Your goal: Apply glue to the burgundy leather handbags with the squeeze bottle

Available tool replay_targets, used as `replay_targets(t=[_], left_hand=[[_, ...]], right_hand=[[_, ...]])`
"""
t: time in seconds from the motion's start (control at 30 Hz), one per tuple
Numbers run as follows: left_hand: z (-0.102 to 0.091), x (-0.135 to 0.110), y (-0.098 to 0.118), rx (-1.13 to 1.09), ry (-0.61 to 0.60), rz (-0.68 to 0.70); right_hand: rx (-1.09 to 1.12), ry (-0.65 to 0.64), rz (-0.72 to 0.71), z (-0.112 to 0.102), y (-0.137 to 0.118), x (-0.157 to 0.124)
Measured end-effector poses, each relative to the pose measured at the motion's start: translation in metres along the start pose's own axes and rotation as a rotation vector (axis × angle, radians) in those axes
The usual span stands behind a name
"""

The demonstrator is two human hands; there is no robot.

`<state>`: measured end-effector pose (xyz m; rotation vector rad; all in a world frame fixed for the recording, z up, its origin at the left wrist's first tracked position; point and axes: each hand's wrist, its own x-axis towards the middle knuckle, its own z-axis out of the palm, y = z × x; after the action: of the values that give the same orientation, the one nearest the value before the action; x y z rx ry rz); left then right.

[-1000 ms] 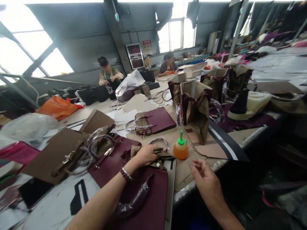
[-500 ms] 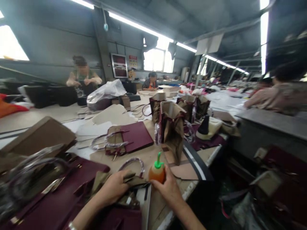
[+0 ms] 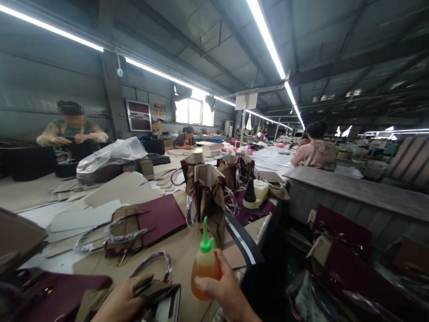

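Observation:
My right hand (image 3: 225, 284) is wrapped round a squeeze bottle (image 3: 201, 268) of amber liquid. The bottle stands upright with a green nozzle cap pointing up. At lower left, my left hand (image 3: 124, 297) is closed on the olive fabric (image 3: 147, 286) of a bag whose lower part falls outside the view. A plastic-wrapped handle (image 3: 156, 255) arches just beyond that hand. Farther left on the table lies a maroon and olive handbag (image 3: 157, 219) with wrapped handles. An open olive bag (image 3: 211, 197) stands upright behind the bottle.
More open bags (image 3: 228, 170) stand behind. A cream container with a black cone (image 3: 250, 192) sits on maroon pieces at the table's right. Clear plastic (image 3: 110, 156) covers a bundle at left. Maroon bags (image 3: 342, 228) lie low at right. Co-workers sit at left, centre and right.
The squeeze bottle has come up closer to me in my right hand. My left hand keeps hold of the fabric, now lower in view. The camera has turned right and up.

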<state>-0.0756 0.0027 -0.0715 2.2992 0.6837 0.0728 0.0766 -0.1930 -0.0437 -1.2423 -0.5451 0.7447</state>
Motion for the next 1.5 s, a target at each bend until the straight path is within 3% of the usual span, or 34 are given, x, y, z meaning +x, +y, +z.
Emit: replay_targets(t=[0.13,0.27,0.5,0.6,0.73,1.1,1.3,1.5], left_hand=[[-0.001,0.002,0.006,-0.12,-0.077,-0.033],[-0.008,0.004,0.015,-0.092,-0.092,-0.045],[-0.01,0.011,0.019,0.016,-0.111,-0.012],[-0.008,0.012,0.017,0.066,-0.121,-0.029],[-0.009,0.008,0.023,0.072,-0.118,-0.041],[-0.008,0.006,0.023,0.094,-0.089,-0.046],[-0.011,0.009,0.025,0.071,-0.114,-0.04],[-0.02,0.003,0.041,0.216,-0.13,0.012]], right_hand=[[0.236,-0.114,0.137,-0.02,-0.028,-0.023],[0.322,-0.229,0.289,-0.042,-0.031,-0.039],[0.107,-0.289,0.242,-0.071,-0.015,-0.047],[0.194,-0.341,0.276,-0.074,-0.016,-0.051],[0.347,-0.283,0.3,-0.077,-0.013,-0.05],[0.347,-0.267,0.351,-0.069,0.03,-0.029],[0.342,-0.182,0.284,-0.074,0.029,-0.035],[0.142,-0.056,0.456,-0.08,0.007,-0.05]])
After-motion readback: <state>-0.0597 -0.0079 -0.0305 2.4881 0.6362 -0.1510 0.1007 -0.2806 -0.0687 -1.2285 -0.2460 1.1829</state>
